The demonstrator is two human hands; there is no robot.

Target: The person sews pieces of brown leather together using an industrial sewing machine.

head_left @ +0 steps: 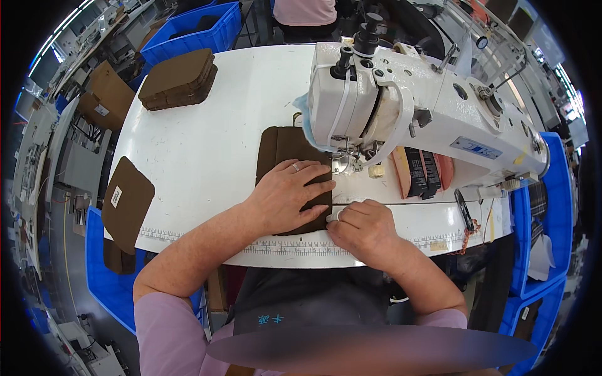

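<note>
My left hand (290, 195) lies flat, fingers spread, pressing down on the dark brown rectangular leather piece (283, 149) near the front edge of the white bench (200, 144), its far end under the head of the white sewing machine (414, 106). My right hand (364, 227) is curled just beside the piece's near right corner, fingertips pinching at its edge; how firm that grip is I cannot tell. A stack of brown leather pieces (179, 78) sits at the bench's far left corner.
</note>
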